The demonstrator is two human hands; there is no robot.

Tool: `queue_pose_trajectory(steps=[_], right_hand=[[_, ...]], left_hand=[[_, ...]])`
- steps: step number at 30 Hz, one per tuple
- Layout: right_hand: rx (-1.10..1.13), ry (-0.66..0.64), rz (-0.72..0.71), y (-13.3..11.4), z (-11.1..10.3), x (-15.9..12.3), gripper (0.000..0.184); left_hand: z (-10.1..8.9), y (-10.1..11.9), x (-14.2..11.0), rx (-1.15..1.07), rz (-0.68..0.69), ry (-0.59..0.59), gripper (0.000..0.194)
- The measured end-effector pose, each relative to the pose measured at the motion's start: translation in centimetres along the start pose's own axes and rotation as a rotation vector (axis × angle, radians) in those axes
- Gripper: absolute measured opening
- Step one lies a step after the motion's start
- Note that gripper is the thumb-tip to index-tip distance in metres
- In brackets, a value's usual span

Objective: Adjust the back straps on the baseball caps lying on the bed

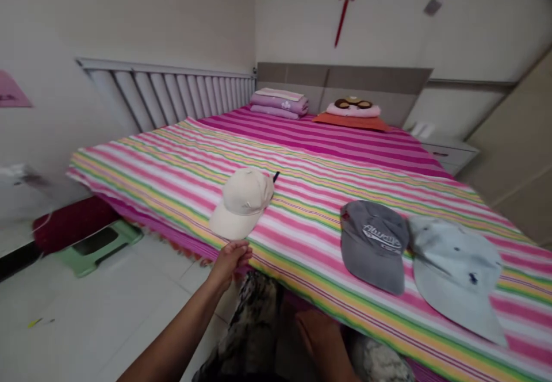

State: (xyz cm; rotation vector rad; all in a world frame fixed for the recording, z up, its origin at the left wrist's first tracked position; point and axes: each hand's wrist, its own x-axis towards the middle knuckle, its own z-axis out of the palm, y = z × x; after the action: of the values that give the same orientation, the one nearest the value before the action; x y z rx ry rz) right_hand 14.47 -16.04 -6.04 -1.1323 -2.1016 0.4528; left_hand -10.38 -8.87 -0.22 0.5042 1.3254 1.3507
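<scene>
At the far left, we had a pink sheet (15, 90) on the wall, and below it a dark red bundle (77, 221) beside a green stool (97, 248) on the pale floor. Next, a white railing (168, 97) ran along the bed's far left side. Our left hand (235, 257) was at the near edge of the striped cloth (302, 209), its fingers curled and bunched together; we could not tell whether they pinched the cloth or touched the brim just above. The beige cap (245, 198) lay there on the cloth, brim toward us, its dark strap end sticking out behind. Folded purple bedding (278, 104) was stacked beyond it by the headboard (310, 77). Our right hand (317, 330) was low beneath the bed's edge, in shadow, and we could not tell how its fingers stood. Farther right lay the grey cap (375, 244) with white lettering, then the pale blue cap (459, 267) touching it, both brims toward us. A white nightstand (451, 149) stood beside the bed.
</scene>
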Motion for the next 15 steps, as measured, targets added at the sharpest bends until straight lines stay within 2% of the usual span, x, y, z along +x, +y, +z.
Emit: queue_pose_trajectory(steps=[4, 6, 11, 15], right_hand=[[-0.091, -0.096, -0.115, -1.1, 1.2, 1.5, 0.030], [-0.126, -0.116, -0.146, -1.4, 1.5, 2.3, 0.033], [-0.167, -0.159, -0.185, -1.9, 2.0, 3.6, 0.033], [-0.164, -0.201, -0.190, -2.5, 2.1, 3.8, 0.031]], left_hand=[[-2.4, 1.0, 0.6, -0.060, 0.045, 0.115, 0.009], [-3.1, 1.5, 1.1, -0.083, 0.050, 0.158, 0.013], [-4.0, 2.0, 2.0, -0.170, 0.039, 0.211, 0.019], [-4.0, 2.1, 2.4, -0.238, 0.031, 0.217, 0.019]])
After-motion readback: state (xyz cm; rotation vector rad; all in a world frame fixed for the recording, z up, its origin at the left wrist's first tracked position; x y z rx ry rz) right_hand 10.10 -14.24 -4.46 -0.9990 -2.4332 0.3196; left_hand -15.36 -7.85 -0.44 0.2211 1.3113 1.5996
